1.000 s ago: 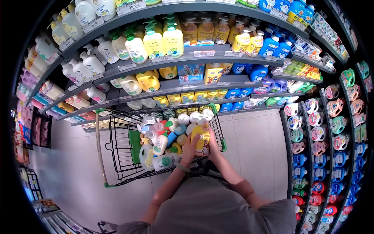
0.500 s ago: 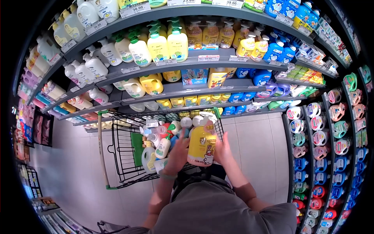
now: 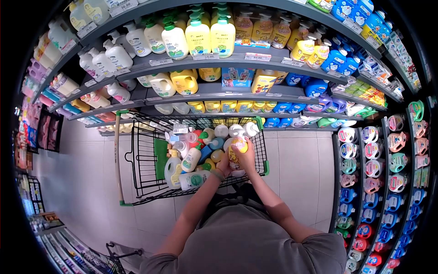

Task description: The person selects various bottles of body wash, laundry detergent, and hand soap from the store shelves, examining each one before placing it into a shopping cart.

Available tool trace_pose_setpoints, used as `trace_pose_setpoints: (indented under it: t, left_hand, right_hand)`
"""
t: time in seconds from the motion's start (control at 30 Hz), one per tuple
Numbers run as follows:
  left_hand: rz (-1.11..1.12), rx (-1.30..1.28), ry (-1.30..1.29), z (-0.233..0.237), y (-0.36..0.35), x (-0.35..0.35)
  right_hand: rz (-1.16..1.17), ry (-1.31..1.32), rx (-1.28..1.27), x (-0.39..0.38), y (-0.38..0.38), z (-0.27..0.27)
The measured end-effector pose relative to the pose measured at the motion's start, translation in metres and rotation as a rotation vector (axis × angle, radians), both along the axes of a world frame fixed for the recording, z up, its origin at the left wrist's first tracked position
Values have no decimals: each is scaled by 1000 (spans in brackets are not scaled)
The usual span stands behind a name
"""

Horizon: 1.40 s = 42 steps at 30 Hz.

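Nearest, the left hand (image 3: 222, 166) and right hand (image 3: 247, 159) are closed around a yellow bottle (image 3: 234, 157), which lies at one o'clock from the left and ten from the right. Its pump points to twelve, long axis running roughly six to twelve, above the cart (image 3: 160, 165). Farther off, at twelve, stands a stocked shelf (image 3: 228, 63).

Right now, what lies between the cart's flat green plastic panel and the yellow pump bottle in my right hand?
The head view shows a heap of bottles there, including a white bottle with green print.
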<state>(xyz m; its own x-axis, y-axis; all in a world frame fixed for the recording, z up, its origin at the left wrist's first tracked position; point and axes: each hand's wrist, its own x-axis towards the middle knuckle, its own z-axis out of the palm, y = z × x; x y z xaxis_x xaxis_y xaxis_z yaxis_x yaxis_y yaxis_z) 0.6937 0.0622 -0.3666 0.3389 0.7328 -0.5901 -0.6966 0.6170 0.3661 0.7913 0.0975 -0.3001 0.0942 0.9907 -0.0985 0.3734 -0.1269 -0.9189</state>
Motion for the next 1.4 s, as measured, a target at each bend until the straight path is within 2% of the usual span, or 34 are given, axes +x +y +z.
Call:
trace_pose_setpoints:
  t: [0.03, 0.07, 0.1, 0.17, 0.2, 0.23, 0.27, 0.33, 0.37, 0.43, 0.47, 0.5, 0.57, 0.6, 0.67, 0.73, 0.77, 0.83, 0.9, 0.97, 1.03, 1.17, 1.23, 1.27, 1.3, 1.37, 1.4]
  left_hand:
    - [15, -50, -106, -29, -1, 1]
    - [-43, -9, -247, -65, -8, -3]
    - [-32, -18, -259, -63, -13, -2]
    - [-119, -182, -115, -52, -21, 0]
    - [-211, -280, 411, -115, -34, -9]
    - [-275, -171, 800, -114, -47, -25]
    - [-338, -54, 1187, -108, -61, -41]
    - [-178, -71, 1451, -101, -94, -66]
    - [-175, -87, 1442, -98, -109, -75]
    - [-579, 337, 1966, -90, -133, -85]
    - [-576, 329, 1957, -83, -132, -83]
    - [-617, 387, 1963, -76, -128, -79]
    - [-659, 444, 1964, -77, -127, -77]
    - [-633, 440, 1961, -80, -128, -76]
    - [-598, 444, 1964, -87, -133, -77]
    - [-638, 635, 1916, -96, -139, -74]
    - [-630, 655, 1907, -95, -132, -73]
    - [-549, 514, 1866, -90, -135, -69]
    - [-494, 584, 1941, -93, -136, -68]
    - [-450, 560, 1939, -95, -135, -69]
    - [-464, 550, 1943, -95, -136, -67]
    - [-500, 541, 1954, -92, -136, -68]
    - [-526, 512, 1925, -93, -134, -67]
    - [-548, 480, 1901, -94, -136, -67]
    - [-557, 482, 1904, -95, -136, -67]
    - [-493, 526, 1907, -97, -136, -69]
    - [-499, 532, 1912, -97, -136, -69]
  right_hand:
    - [137, -215, -44, 6, 1, -1]
    - [190, -210, -103, 14, 4, -35]
    - [200, -221, -113, 22, 3, -48]
    - [143, -132, -367, 36, 0, -67]
    - [106, -158, -226, 44, -5, -91]
    - [40, -452, -67, 48, -11, -103]
    - [24, -490, -60, 51, -14, -100]
    - [55, -537, -104, 56, -14, -93]
    - [70, -546, -111, 55, -11, -89]
    - [311, -588, -149, 51, -6, -79]
    - [417, -571, -75, 49, -5, -81]
    - [422, -577, -77, 46, -4, -82]
    - [788, -633, 198, 36, -1, -82]
    - [834, -674, 288, 32, 0, -81]
    - [829, -678, 246, 27, 3, -85]
    - [817, -690, 199, 27, 13, -92]
    - [814, -707, 82, 26, 14, -103]
    - [977, -758, 49, 36, 17, -123]
    - [989, -690, 118, 46, 10, -143]
    - [1020, -529, 367, 49, 2, -150]
    - [946, -542, 361, 52, -6, -152]
    - [215, -411, 143, 56, -17, -137]
    - [-7, -237, 52, 64, -18, -135]
    - [-60, -147, 43, 71, -18, -141]
    - [-85, -37, -73, 79, -15, -156]
    - [66, -507, 168, 85, -7, -150]
    - [59, -501, 167, 85, -3, -148]
